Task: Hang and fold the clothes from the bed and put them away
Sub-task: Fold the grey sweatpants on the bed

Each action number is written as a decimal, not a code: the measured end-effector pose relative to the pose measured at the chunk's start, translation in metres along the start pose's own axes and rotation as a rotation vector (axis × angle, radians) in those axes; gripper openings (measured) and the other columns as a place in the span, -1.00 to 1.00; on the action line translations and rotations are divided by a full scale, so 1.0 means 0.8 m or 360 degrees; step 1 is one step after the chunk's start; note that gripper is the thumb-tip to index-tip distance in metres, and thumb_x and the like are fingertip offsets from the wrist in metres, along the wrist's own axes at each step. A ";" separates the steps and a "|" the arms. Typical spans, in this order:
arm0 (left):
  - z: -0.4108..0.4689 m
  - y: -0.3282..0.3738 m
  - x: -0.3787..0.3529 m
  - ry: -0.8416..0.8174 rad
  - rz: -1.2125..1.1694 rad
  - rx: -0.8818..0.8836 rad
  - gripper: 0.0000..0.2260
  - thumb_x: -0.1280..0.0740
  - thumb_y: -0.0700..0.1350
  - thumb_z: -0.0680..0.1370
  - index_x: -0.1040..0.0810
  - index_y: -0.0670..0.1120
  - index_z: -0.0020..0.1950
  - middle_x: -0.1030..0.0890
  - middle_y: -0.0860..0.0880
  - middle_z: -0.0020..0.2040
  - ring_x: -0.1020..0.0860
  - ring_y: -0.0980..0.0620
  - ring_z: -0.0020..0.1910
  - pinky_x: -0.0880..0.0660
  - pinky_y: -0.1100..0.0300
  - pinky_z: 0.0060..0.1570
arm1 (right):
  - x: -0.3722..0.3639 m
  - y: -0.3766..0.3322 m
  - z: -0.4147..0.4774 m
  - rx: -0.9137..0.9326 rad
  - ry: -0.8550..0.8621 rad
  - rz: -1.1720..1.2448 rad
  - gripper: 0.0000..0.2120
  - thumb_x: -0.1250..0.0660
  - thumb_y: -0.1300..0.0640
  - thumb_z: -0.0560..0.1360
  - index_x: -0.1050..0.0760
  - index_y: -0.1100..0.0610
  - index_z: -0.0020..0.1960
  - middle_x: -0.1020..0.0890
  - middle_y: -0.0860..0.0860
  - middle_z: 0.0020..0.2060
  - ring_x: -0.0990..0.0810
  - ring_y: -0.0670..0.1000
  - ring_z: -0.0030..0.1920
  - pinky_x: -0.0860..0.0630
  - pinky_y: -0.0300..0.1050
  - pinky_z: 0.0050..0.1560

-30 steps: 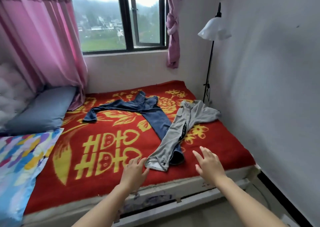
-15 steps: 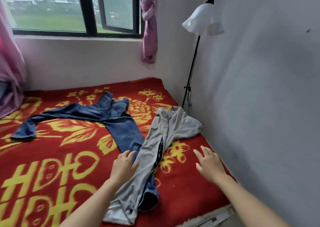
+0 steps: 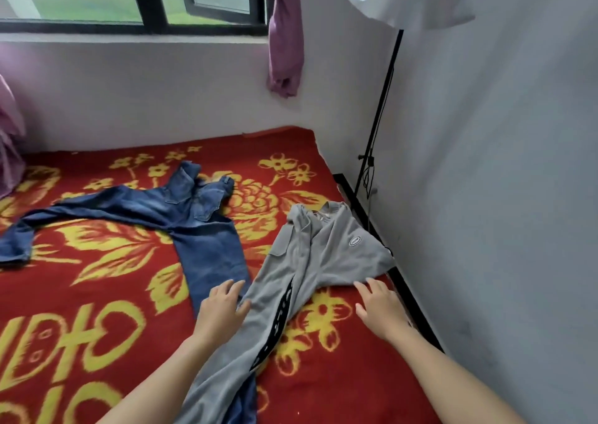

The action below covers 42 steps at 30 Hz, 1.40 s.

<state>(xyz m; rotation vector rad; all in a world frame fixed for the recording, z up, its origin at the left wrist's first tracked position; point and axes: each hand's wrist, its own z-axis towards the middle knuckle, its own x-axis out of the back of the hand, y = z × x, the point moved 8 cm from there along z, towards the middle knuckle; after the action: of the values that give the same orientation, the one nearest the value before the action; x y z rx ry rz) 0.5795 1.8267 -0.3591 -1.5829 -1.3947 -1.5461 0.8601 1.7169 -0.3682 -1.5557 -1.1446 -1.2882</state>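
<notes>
Grey trousers [image 3: 301,262] lie diagonally across the near right part of the bed [image 3: 97,326], waistband up towards the far right corner and one long leg running down towards you; that leg crosses over a leg of the blue jeans [image 3: 194,229], which sprawl flat to the left. A second ago you stood back at the foot of the bed with both hands hovering short of the clothes. Since then you have leaned in, the window and lamp have slid up out of the middle of your view, and both hands have travelled up along the grey leg.

Your left hand [image 3: 221,310] now rests at the left edge of the grey leg, fingers spread, over the spot where grey meets denim. Your right hand [image 3: 380,307] has its fingertips at the lower hem of the folded-over grey hip section, near the bed's right side. Both hands are open and flat; neither has gathered any cloth.

So you have closed the distance and picked the grey pair first, but nothing is lifted, folded or hung yet. Judging from the layout, the task is at its very start. When you take hold, watch that you pinch only the grey fabric, or the jeans leg beneath may drag along with it.
</notes>
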 end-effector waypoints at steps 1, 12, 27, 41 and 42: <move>0.014 0.006 -0.008 -0.0035 0.0022 0.0034 -0.53 -0.10 0.10 0.62 -0.18 -0.01 0.50 -0.24 -0.02 0.48 -0.21 -0.02 0.45 -0.30 0.13 0.29 | 0.000 0.008 0.021 -0.0006 -0.0017 0.0079 -0.48 -0.43 0.03 0.40 -0.46 0.16 0.30 -0.50 0.18 0.22 -0.48 0.19 0.26 -0.48 0.08 0.11; 0.169 0.064 -0.137 -0.0389 0.0037 0.0240 -0.55 -0.08 0.07 0.62 -0.14 0.03 0.50 -0.11 -0.06 0.52 -0.10 -0.06 0.49 -0.20 0.03 0.38 | -0.123 0.071 0.223 -0.0041 -0.0281 0.0240 -0.50 -0.09 -0.05 0.61 -0.15 0.08 0.49 -0.23 0.09 0.45 -0.18 0.07 0.45 -0.20 -0.06 0.37; 0.255 0.010 -0.195 -0.0342 -0.0109 0.0415 -0.52 -0.08 0.12 0.62 -0.07 0.09 0.52 -0.05 0.00 0.54 -0.07 0.01 0.49 -0.20 0.12 0.36 | -0.265 0.060 0.386 -0.0744 -0.0501 0.1092 -0.08 -0.31 -0.18 0.47 0.24 0.05 0.54 -0.02 0.31 0.47 -0.15 0.30 0.44 -0.20 0.06 0.36; 0.209 -0.006 -0.250 -0.0381 -0.0555 0.0635 -0.55 -0.16 0.04 0.61 -0.21 -0.01 0.48 -0.17 -0.02 0.50 -0.12 0.01 0.48 -0.13 0.12 0.41 | -0.288 0.063 0.292 -0.0180 -0.0068 0.0215 -0.71 -0.42 0.41 -0.09 -0.36 0.13 -0.62 -0.38 0.04 -0.74 -0.39 0.08 -0.74 -0.20 -0.22 -0.75; 0.203 -0.001 -0.251 -0.0392 -0.0555 0.0625 -0.55 -0.15 0.04 0.61 -0.20 -0.02 0.48 -0.18 -0.01 0.50 -0.13 0.02 0.47 -0.13 0.15 0.40 | -0.291 0.057 0.275 -0.0173 -0.0118 0.0248 -0.68 -0.48 0.38 -0.13 -0.37 0.13 -0.61 -0.39 0.04 -0.73 -0.39 0.08 -0.73 -0.18 -0.26 -0.74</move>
<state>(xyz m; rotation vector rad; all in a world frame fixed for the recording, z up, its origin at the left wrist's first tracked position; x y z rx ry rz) 0.6804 1.9101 -0.5815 -1.3695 -2.0557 -1.1756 0.9452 1.8780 -0.6354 -1.7495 -0.9905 -1.2147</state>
